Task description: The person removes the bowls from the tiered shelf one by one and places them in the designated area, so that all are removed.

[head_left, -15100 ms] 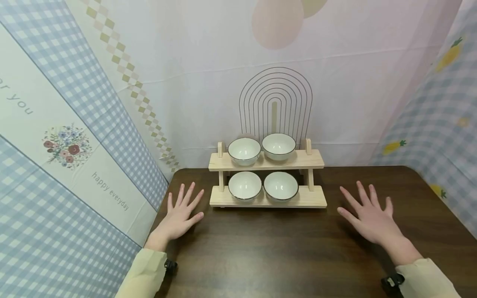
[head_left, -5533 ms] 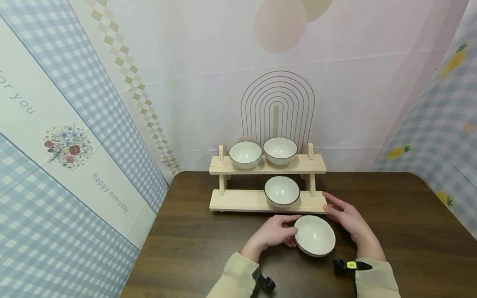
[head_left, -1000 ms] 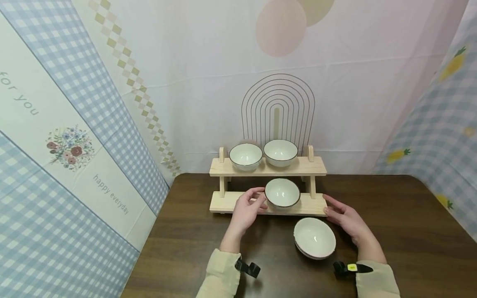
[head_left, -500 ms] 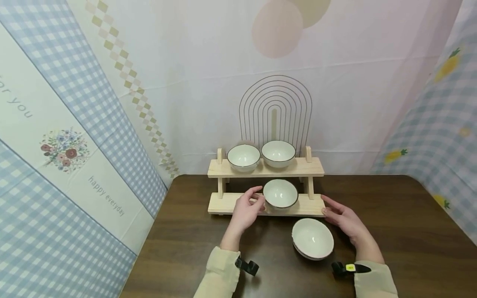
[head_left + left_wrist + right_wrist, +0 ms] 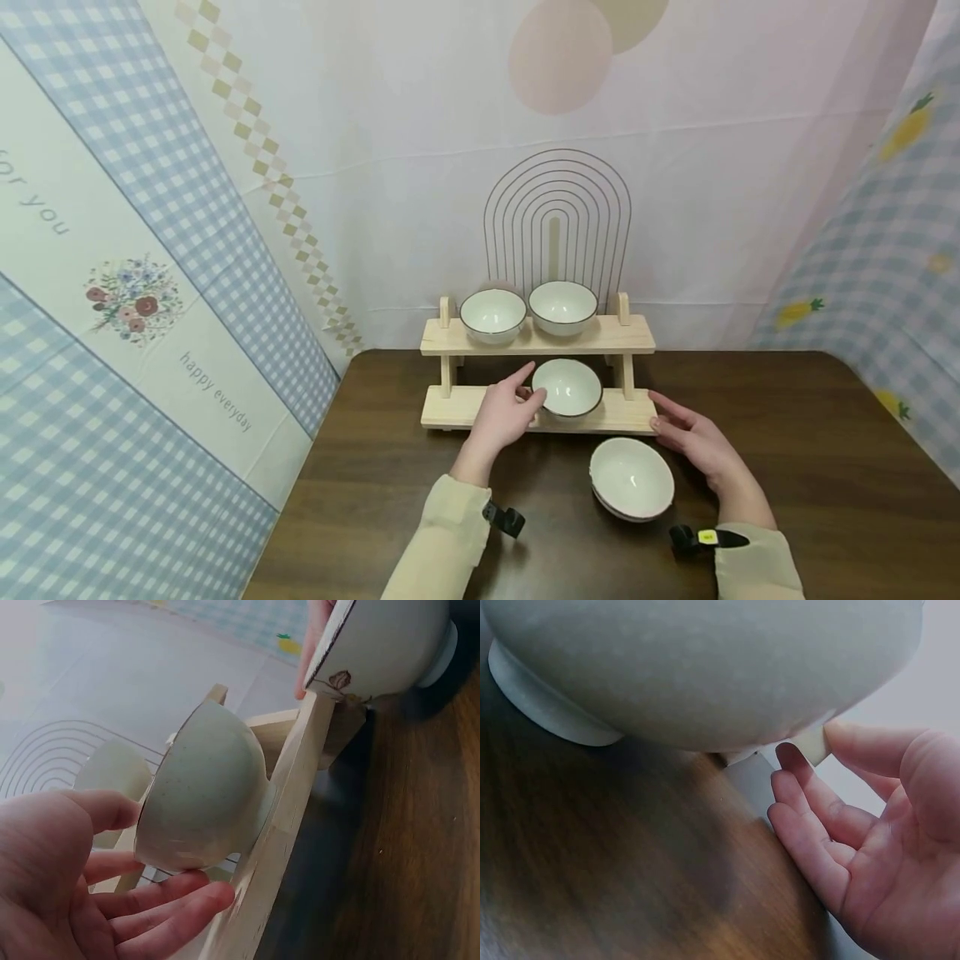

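Observation:
A two-tier wooden display stand (image 5: 450,408) stands at the back of the table. On its lower shelf sits a white bowl with a dark rim (image 5: 567,388). My left hand (image 5: 504,414) holds this bowl at its left side, thumb at the rim; in the left wrist view the left hand's other fingers (image 5: 180,919) lie along and under the bowl's side. My right hand (image 5: 701,446) pinches the right end of the lower shelf, seen also in the right wrist view. Another white bowl (image 5: 632,479) rests on the table in front of the stand, just left of my right hand.
Two more white bowls, a left one (image 5: 492,315) and a right one (image 5: 562,307), sit on the upper shelf. The brown wooden table (image 5: 360,500) ends at a printed cloth (image 5: 405,225) behind the stand. Checked cloths hang at both sides.
Earlier, the lower-left bowl left the shelf for the table. Since half a second ago, my left hand has moved slightly right, bringing its thumb over the remaining lower bowl's rim. My right hand stays put.

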`<state>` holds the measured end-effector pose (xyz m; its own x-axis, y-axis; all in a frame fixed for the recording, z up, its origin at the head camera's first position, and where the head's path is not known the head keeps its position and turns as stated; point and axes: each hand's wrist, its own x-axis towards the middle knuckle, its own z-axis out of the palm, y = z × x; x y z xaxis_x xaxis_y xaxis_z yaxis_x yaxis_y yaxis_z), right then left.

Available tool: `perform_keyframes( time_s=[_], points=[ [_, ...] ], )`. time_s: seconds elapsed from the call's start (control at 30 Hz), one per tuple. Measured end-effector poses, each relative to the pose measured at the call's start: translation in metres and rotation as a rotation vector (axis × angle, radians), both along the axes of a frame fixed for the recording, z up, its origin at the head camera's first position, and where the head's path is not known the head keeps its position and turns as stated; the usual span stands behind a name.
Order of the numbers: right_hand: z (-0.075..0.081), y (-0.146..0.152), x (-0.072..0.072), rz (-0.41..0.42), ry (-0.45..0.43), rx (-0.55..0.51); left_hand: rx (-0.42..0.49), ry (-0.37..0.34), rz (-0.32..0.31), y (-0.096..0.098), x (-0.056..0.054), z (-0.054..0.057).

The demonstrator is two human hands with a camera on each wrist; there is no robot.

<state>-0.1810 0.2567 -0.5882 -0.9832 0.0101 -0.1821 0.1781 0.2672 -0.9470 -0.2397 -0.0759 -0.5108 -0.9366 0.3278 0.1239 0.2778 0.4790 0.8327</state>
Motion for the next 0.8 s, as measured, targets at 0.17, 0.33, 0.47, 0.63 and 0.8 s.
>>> perform_keyframes(
  time_s=[0.17, 0.33, 0.47, 0.63, 0.8],
  points=[
    [0.001, 0.0, 0.002, 0.003, 0.006, -0.006, -0.045, 0.027, -0.001, 0.003, 0.0, 0.002],
    [0.003, 0.0, 0.005, 0.003, 0.006, -0.004, 0.011, -0.022, 0.006, 0.005, 0.001, 0.001],
    [0.003, -0.001, 0.008, -0.006, 0.005, -0.005, 0.047, -0.06, -0.001, 0.004, 0.001, 0.001],
    [0.003, -0.003, 0.012, -0.007, 0.002, -0.004, 0.087, -0.092, 0.001, 0.002, 0.001, -0.002],
    [0.005, -0.007, 0.017, -0.01, -0.002, 0.003, 0.104, -0.109, 0.005, 0.001, 0.003, -0.003]
  ],
)
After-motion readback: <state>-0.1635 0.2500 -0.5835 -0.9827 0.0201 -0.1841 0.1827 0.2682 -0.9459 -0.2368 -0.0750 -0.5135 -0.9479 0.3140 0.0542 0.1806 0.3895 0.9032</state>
